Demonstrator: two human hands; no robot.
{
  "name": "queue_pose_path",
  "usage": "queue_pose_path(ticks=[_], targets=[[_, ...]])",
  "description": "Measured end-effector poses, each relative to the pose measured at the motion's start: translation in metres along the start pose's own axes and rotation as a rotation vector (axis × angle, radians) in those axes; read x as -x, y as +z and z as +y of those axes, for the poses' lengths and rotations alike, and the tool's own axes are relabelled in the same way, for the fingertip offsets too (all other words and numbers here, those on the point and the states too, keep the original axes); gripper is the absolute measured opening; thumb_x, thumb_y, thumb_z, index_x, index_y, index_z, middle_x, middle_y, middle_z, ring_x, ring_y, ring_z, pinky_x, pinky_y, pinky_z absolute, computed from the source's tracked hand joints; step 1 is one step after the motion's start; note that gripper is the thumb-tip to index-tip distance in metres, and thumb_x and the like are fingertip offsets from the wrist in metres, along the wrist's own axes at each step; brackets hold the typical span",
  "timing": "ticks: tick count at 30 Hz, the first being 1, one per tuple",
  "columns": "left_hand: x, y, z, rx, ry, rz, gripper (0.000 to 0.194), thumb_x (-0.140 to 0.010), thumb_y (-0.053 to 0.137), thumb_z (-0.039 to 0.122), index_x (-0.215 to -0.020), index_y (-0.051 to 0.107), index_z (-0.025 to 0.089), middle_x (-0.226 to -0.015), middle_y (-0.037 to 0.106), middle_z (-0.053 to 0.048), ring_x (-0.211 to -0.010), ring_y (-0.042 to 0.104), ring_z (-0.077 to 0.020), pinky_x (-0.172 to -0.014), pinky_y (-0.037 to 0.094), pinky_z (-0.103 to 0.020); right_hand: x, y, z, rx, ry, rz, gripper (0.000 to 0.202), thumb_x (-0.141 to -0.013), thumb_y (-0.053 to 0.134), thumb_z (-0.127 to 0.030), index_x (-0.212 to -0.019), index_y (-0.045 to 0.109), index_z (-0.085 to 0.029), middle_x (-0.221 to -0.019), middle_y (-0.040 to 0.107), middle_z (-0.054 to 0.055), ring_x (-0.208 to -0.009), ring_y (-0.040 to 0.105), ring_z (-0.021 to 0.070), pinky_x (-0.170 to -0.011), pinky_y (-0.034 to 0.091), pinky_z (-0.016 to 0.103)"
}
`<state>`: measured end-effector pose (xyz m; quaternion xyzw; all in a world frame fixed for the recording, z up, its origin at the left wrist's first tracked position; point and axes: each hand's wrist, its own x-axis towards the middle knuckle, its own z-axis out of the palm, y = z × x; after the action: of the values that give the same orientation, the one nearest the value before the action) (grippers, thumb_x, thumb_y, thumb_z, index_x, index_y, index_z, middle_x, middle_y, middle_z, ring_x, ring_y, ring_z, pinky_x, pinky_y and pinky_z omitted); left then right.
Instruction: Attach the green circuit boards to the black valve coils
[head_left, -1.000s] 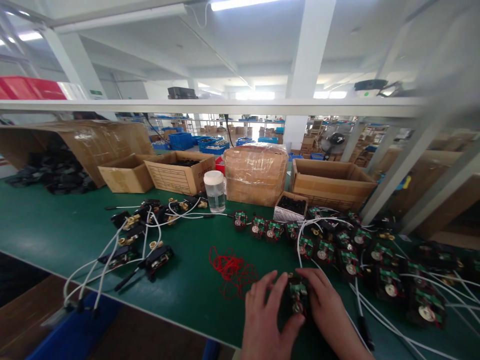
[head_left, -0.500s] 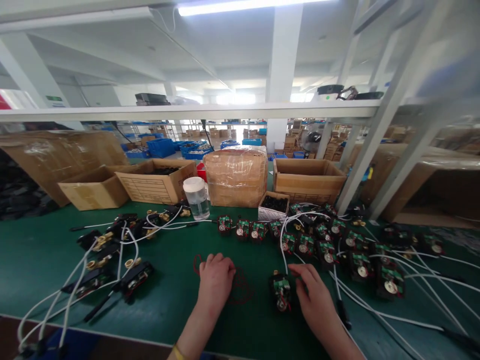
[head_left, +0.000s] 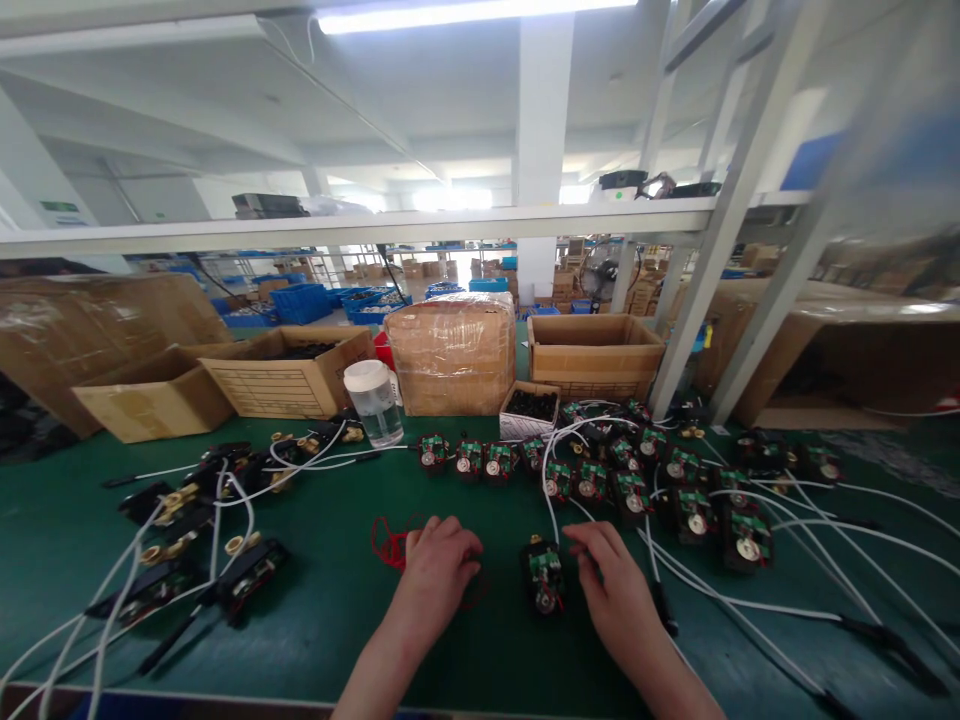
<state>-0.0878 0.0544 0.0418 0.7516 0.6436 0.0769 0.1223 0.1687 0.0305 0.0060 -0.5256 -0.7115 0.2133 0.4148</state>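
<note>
My left hand (head_left: 444,562) rests palm down on the green table with its fingers curled over a loose tangle of thin red wires (head_left: 390,546). Strands show on both sides of it; the fingertips are partly hidden. To its right lies a black housing with a green circuit board (head_left: 543,578), a round silver disc, a brass fitting and a white cable (head_left: 551,500) running away from it. My right hand (head_left: 609,572) is just right of this housing, fingers bent and thumb apart, with nothing visible in it.
Several similar board units (head_left: 631,492) with white cables spread across the right and back. More black units with brass fittings (head_left: 251,575) lie at left. Behind stand a clear bottle (head_left: 375,405), a small box of black parts (head_left: 529,425), cartons (head_left: 454,355) and a shelf post (head_left: 739,215).
The view has shifted, so the bench things sit further left. More of the red wires shows left of my left hand, less to its right. My right hand stays beside the housing.
</note>
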Motion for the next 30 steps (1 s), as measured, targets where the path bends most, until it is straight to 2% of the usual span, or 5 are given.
queue_pose_path(ticks=[5,8,15,20,30], targets=[[-0.005,0.004,0.005,-0.011,0.033,-0.016,0.015,-0.085,0.063,0.016,-0.089,0.074,0.025,-0.1,0.069,-0.003,-0.106,0.056,-0.0258,-0.088,0.033,-0.039,0.002,-0.003,-0.002,-0.009,-0.002,0.007,0.034,-0.096,0.035,-0.011,-0.116,0.061,-0.023,-0.114,0.058,0.009,-0.094,0.065,0.0197,-0.086,0.055,0.036],[-0.003,-0.001,0.002,-0.012,0.046,-0.014,0.017,-0.088,0.059,0.016,-0.093,0.073,0.025,-0.105,0.068,-0.004,-0.107,0.056,-0.0248,-0.088,0.033,-0.039,0.003,-0.007,-0.005,-0.023,-0.009,0.029,0.033,-0.097,0.037,-0.012,-0.116,0.061,-0.024,-0.113,0.058,0.009,-0.092,0.066,0.0192,-0.084,0.056,0.034],[0.002,0.001,-0.005,-0.016,0.112,-0.08,0.015,-0.085,0.062,0.015,-0.083,0.072,0.025,-0.099,0.069,-0.002,-0.103,0.055,-0.0242,-0.09,0.032,-0.039,0.005,-0.007,-0.01,-0.036,-0.022,0.026,0.032,-0.097,0.037,-0.012,-0.116,0.061,-0.024,-0.113,0.057,0.008,-0.088,0.065,0.0179,-0.082,0.056,0.032],[0.006,0.0,0.001,-0.018,0.118,-0.064,0.02,-0.092,0.052,0.017,-0.085,0.07,0.022,-0.102,0.068,-0.006,-0.104,0.055,-0.0255,-0.095,0.032,-0.041,0.006,-0.006,-0.014,-0.048,-0.013,0.02,0.032,-0.098,0.037,-0.014,-0.115,0.062,-0.023,-0.113,0.057,0.009,-0.089,0.065,0.0188,-0.08,0.057,0.032],[0.041,-0.054,-0.016,0.204,0.085,0.058,0.019,-0.093,0.052,0.028,-0.077,0.062,0.023,-0.092,0.068,-0.004,-0.094,0.058,-0.0239,-0.087,0.038,-0.038,0.006,-0.011,-0.031,-0.048,-0.074,0.02,0.033,-0.097,0.038,-0.011,-0.117,0.061,-0.024,-0.112,0.059,0.009,-0.095,0.064,0.0203,-0.085,0.054,0.032]])
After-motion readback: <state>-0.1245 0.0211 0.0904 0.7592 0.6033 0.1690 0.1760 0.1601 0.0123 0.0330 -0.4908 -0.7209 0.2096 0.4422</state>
